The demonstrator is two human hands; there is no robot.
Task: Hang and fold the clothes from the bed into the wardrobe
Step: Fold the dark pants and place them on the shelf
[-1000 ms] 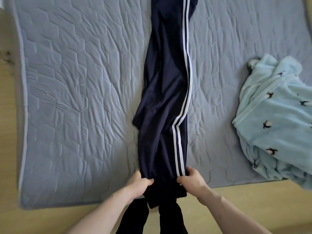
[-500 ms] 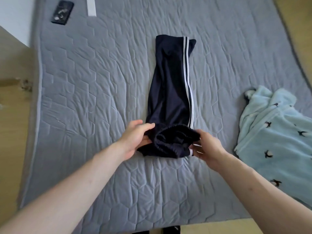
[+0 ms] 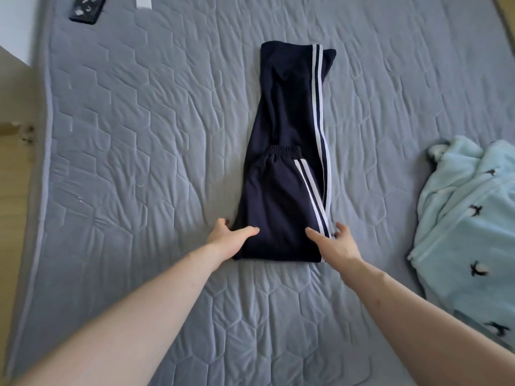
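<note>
1. The navy track pants with white side stripes lie lengthways in the middle of the grey quilted bed. The near end is folded up over itself, so the elastic waistband sits roughly halfway along the pants.

2. The left hand is at the near left corner of the fold, thumb on top of the cloth and fingers going around the edge. It looks like a loose hold, not a proper clamp. The right hand is at the near right corner by the stripes, fingers mostly straight and spread, pressing or just touching the fabric. I can't tell if anything is tucked under.

3. My guess is that the fold is only partly done, and at least one more is needed before this goes in the wardrobe, which isn't in view.

4. What could go wrong:
- The fabric looks slippery, so lifting by the corners alone could let the top layer slide off and undo the fold.
- The folded part sits a bit skewed against the stripes underneath, so the next fold may come out crooked.

5. The fluffy light blue garment with little bird prints is in a heap on the right, well apart, still to be done. A dark phone is at the far left corner of the bed, out of the way.
</note>
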